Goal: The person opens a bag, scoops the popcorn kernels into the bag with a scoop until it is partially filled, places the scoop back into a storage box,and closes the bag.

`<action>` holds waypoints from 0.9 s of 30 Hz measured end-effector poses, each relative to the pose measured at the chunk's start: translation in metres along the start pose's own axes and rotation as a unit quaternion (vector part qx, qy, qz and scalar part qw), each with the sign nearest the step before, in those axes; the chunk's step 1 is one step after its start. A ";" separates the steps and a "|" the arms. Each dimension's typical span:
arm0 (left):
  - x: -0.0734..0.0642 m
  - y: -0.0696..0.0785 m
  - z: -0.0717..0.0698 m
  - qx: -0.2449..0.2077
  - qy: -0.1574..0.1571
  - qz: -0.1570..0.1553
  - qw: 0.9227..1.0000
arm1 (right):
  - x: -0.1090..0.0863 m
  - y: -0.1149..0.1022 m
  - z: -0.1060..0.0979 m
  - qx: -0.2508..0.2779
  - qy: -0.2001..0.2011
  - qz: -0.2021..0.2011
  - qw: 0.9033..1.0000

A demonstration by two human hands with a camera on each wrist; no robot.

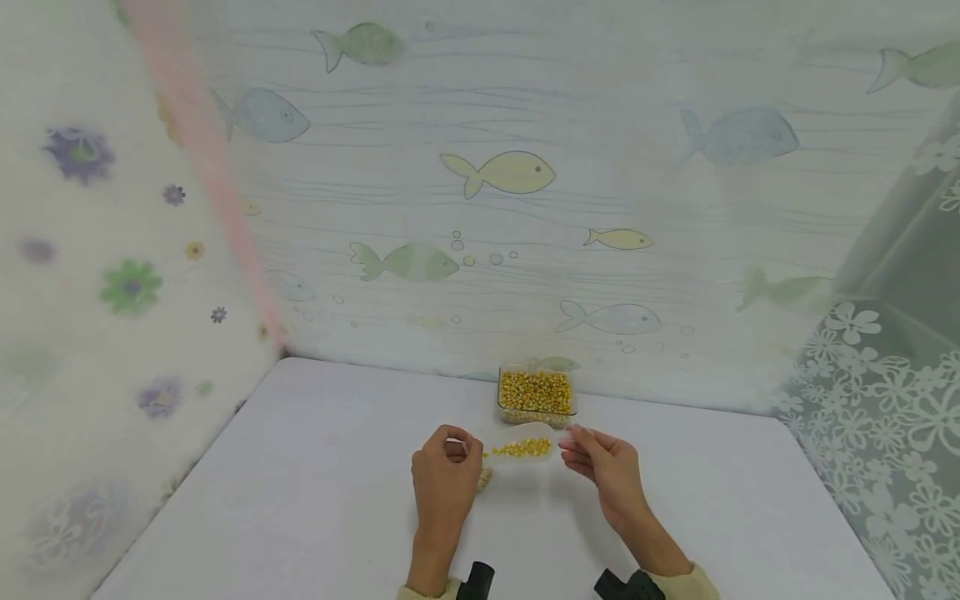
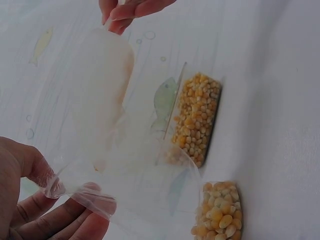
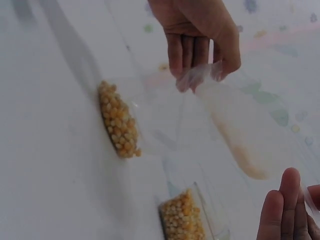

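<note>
My left hand (image 1: 447, 477) pinches the rim of a clear plastic bag (image 2: 102, 204) between thumb and fingers. Corn kernels (image 2: 220, 212) lie in the bottom of that bag. With my right hand (image 1: 613, 468) I grip the handle of a whitish translucent scoop (image 2: 100, 70). Yellow kernels (image 1: 528, 448) are spread along the scoop, narrowing toward its tip beside my left hand. In the left wrist view the scoop tilts down at the bag's mouth; whether its tip is inside I cannot tell.
Behind the scoop stands a clear rectangular container (image 1: 537, 396) filled with corn kernels. A white table (image 1: 322, 500) lies under everything. Fish-patterned curtain (image 1: 495, 250) hangs at the back, flowered cloth (image 1: 120, 292) at the left and lace (image 1: 900, 433) at the right.
</note>
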State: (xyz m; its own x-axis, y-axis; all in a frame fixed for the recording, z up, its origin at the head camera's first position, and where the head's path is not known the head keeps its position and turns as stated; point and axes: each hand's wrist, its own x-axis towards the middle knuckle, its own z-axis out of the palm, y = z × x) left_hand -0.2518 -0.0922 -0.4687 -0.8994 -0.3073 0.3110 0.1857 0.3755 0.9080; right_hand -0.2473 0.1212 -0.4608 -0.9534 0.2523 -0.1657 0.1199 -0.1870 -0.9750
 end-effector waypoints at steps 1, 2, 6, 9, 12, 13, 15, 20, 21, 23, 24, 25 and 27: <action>0.000 0.000 0.000 0.001 0.000 -0.001 1.000 | 0.000 -0.001 0.000 -0.006 0.000 -0.004 1.000; 0.000 0.000 0.000 0.001 0.000 -0.002 1.000 | 0.001 -0.001 0.001 -0.012 0.001 -0.008 1.000; 0.000 0.000 0.000 0.003 0.000 -0.004 1.000 | 0.000 -0.005 0.004 -0.039 0.005 -0.027 0.999; -0.001 0.001 -0.001 0.001 -0.001 -0.001 1.000 | 0.000 -0.010 0.006 -0.063 0.007 -0.045 0.997; -0.001 0.001 -0.001 0.001 0.000 0.004 1.000 | -0.002 -0.014 0.008 -0.084 0.007 -0.063 0.994; -0.001 0.001 -0.001 0.000 0.000 0.006 1.000 | -0.003 -0.015 0.009 -0.089 0.006 -0.069 0.994; -0.001 0.001 -0.001 -0.001 0.000 0.007 1.000 | -0.004 -0.018 0.011 -0.098 0.004 -0.081 0.992; -0.001 0.001 -0.001 -0.004 -0.003 0.004 1.000 | -0.008 -0.021 0.014 -0.112 0.000 -0.106 0.988; -0.001 0.001 -0.001 -0.004 -0.003 0.004 1.000 | -0.009 -0.022 0.015 -0.114 -0.001 -0.110 0.987; 0.000 0.001 -0.001 -0.005 -0.003 0.004 1.000 | -0.010 -0.023 0.016 -0.119 -0.003 -0.117 0.986; -0.001 0.001 -0.002 -0.006 -0.002 0.004 1.000 | -0.011 -0.023 0.016 -0.120 -0.004 -0.119 0.986; 0.000 0.001 -0.002 -0.006 -0.002 0.005 1.000 | -0.011 -0.023 0.016 -0.122 -0.004 -0.121 0.985; 0.000 0.001 -0.002 -0.005 -0.002 0.004 1.000 | -0.012 -0.023 0.017 -0.125 -0.004 -0.125 0.984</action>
State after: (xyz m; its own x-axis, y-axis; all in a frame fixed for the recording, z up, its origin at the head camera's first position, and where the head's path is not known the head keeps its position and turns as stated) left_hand -0.2510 -0.0930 -0.4672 -0.8990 -0.3013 0.3179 0.1977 0.3686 0.9083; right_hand -0.2436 0.1067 -0.4336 -0.9639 0.2528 0.0839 -0.0550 0.1193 -0.9913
